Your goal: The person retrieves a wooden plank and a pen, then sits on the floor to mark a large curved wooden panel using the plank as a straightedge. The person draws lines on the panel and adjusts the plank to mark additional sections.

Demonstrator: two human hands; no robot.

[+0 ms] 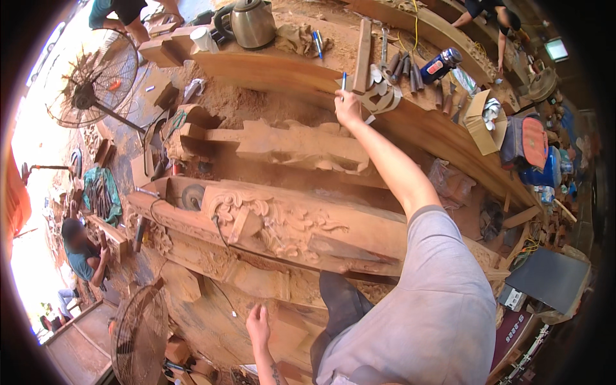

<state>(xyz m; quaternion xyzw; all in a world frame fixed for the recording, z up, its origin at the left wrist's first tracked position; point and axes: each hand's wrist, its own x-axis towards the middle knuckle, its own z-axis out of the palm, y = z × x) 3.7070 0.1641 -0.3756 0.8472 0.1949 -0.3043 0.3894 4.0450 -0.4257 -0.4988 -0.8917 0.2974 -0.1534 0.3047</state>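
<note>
My right hand (348, 108) reaches far across to the wooden bench beam and grips a blue-and-white pen (344, 81), which points upward. Pale cut-out templates (384, 99) lie right beside that hand, below a narrow wooden strip (362, 56). Down at the near side hangs my left hand (258, 326), loosely curled, with nothing visible in it. Between the two hands stretches a long wooden piece (282, 224) carved with scrolls and leaves. A loose wood block (246, 224) rests on the carving. Behind it lies another roughly shaped timber (289, 146).
Along the far bench stand a steel kettle (252, 24), chisels (404, 69) and a dark blue bottle (441, 63). An open cardboard box (484, 123) sits at right. Fans (90, 86) stand at left. A co-worker (83, 253) crouches at left; others are behind. Sawdust covers much.
</note>
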